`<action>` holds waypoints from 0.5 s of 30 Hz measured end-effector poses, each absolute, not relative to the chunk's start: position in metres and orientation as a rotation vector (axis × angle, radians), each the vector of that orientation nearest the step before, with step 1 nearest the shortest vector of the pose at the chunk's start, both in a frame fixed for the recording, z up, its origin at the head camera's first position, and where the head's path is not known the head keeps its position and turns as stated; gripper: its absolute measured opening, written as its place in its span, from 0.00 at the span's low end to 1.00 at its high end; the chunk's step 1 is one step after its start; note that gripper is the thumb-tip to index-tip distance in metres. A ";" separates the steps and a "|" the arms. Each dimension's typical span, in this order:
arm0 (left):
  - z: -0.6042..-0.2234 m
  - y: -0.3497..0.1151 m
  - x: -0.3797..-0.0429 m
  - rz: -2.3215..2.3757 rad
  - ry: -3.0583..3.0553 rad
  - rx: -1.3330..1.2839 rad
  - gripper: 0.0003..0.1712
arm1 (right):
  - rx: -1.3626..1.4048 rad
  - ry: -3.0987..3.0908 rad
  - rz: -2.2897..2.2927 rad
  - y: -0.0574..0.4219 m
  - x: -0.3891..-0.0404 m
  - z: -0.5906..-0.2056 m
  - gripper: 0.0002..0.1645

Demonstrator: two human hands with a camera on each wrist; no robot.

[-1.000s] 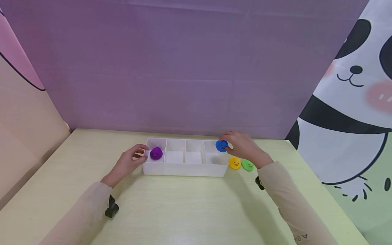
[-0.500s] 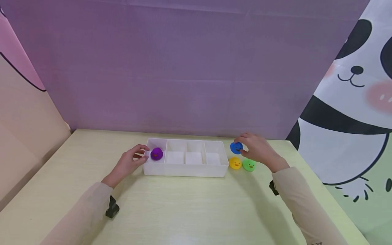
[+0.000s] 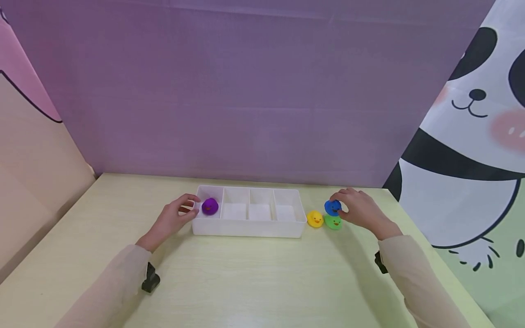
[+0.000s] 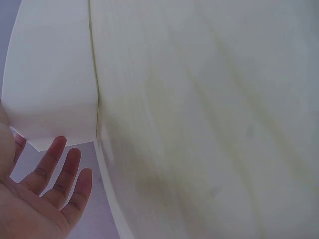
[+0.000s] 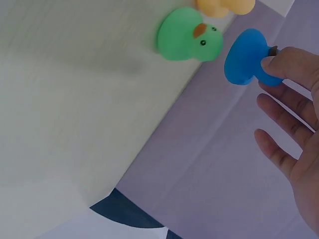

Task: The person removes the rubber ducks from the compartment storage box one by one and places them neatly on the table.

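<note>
Between thumb and fingertips, my right hand (image 3: 362, 210) pinches a blue rubber duck (image 3: 331, 208) by its head. The duck overlaps a green rubber duck (image 3: 333, 222) in the head view; in the right wrist view it shows apart from the green duck (image 5: 183, 37). A white box (image 3: 246, 228) with several compartments stands mid-table, a purple rubber duck (image 3: 210, 207) in its leftmost one. My left hand (image 3: 172, 221) is at the box's left end, thumb and index finger at the rim; the left wrist view shows its other fingers (image 4: 62, 181) spread and loosely bent.
A yellow rubber duck (image 3: 315, 219) sits beside the box's right end, just left of the green one. Behind the pale wooden table (image 3: 254, 278) hangs a purple cloth (image 3: 254, 91). At the right is a panda-print panel (image 3: 459, 155).
My right hand has carried the blue duck from over the box's rightmost compartment, to the right and somewhat nearer, to beside the green duck. The left hand stays at the box.
</note>
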State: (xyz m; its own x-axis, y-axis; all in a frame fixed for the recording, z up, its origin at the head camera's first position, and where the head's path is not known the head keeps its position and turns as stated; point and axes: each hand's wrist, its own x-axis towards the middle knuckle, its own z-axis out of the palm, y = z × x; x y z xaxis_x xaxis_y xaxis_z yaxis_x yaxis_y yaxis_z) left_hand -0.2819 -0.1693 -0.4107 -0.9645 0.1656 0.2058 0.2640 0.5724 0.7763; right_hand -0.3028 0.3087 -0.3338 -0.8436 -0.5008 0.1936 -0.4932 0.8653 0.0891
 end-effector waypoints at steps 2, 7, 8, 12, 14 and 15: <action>-0.411 -0.169 -0.282 -1.354 -2.682 -0.370 0.17 | 0.753 -2.836 -0.046 0.314 -0.302 -0.335 0.20; -0.413 -0.169 -0.284 -1.354 -2.665 -0.385 0.16 | 0.729 -2.840 -0.032 0.325 -0.299 -0.334 0.20; -0.413 -0.169 -0.284 -1.355 -2.662 -0.388 0.16 | 0.720 -2.840 -0.030 0.327 -0.298 -0.334 0.20; -0.414 -0.169 -0.284 -1.355 -2.663 -0.391 0.16 | 0.693 -2.858 -0.030 0.334 -0.297 -0.334 0.20; -0.414 -0.169 -0.284 -1.354 -2.666 -0.388 0.17 | 0.686 -2.868 -0.036 0.337 -0.296 -0.335 0.19; -0.414 -0.169 -0.284 -1.354 -2.667 -0.386 0.17 | 0.685 -2.872 -0.039 0.338 -0.296 -0.335 0.19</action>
State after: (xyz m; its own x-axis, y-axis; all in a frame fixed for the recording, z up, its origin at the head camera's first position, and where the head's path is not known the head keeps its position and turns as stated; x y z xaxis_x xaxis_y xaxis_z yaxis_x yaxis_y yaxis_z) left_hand -0.2835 -0.1687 -0.4136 -0.9594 0.1690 0.2257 0.2819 0.5660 0.7747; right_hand -0.2957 0.3385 -0.3349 -0.8757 -0.4496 0.1762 -0.4447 0.8930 0.0687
